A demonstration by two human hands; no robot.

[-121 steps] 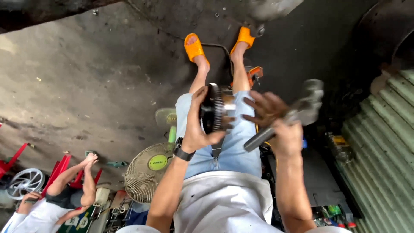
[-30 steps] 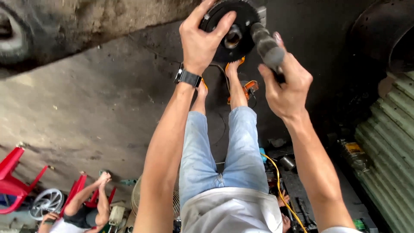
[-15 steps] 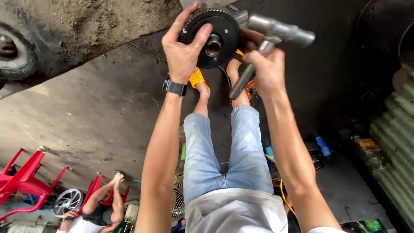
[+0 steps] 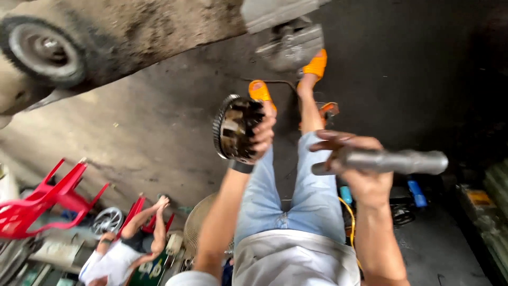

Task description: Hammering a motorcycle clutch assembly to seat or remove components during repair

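the left hand (image 4: 260,135) holds up a round toothed gear drum (image 4: 233,128), its fingers (image 4: 263,139) clamped over the drum's right rim with the thumb hidden behind it. the drum is dark, greasy metal, turned partly edge-on so that the ring of fine teeth runs down its left edge and the open face shows brownish inner slots and ribs. it hangs in the air above the person's left knee, left of centre in the scene, clear of the floor. a black wristband (image 4: 242,167) sits just below the hand.

the right hand (image 4: 355,169) grips a grey metal power tool (image 4: 389,161), its fingers (image 4: 338,144) wrapped together around the tool's thick body. the tool lies roughly level, its rounded end pointing right, well apart from the drum.

beyond the hands stretch the person's legs in light blue jeans (image 4: 296,196), ending in orange sandals (image 4: 316,64) on the dark concrete floor (image 4: 169,127). a vehicle's wheel (image 4: 45,50) shows at the far left. at the near left stand red plastic chairs (image 4: 45,198), and another person (image 4: 129,246) in a white shirt sits beside them with arms raised. a round fan grille (image 4: 198,225) lies near the left forearm.
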